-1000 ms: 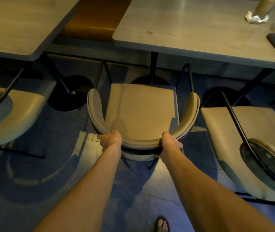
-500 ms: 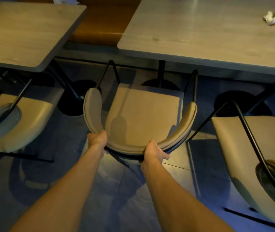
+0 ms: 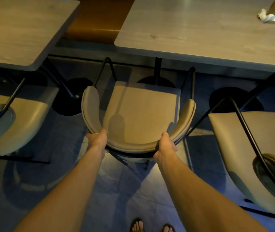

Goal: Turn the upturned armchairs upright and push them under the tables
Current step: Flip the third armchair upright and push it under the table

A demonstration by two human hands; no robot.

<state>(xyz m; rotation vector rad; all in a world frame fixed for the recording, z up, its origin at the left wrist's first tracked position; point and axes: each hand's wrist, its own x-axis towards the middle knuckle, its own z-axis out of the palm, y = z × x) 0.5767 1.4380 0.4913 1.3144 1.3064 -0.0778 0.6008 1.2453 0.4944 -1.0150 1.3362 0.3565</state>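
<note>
- Two hands clamp the curved backrest of the middle armchair (image 3: 140, 114) at the centre of the frame: the left hand (image 3: 98, 141) on the left part of the curve, the right hand (image 3: 166, 146) on the right, well apart from each other.
- Its tan seat faces up and its front edge lies just under the near edge of the right table (image 3: 192, 34), upper right of the frame.
- An upturned armchair (image 3: 21, 121) lies at the left edge, below the left table (image 3: 19, 27), black legs pointing up.
- Another overturned armchair (image 3: 243, 148) lies at the right edge.
- Sandalled feet (image 3: 151, 226) show at the bottom.
</note>
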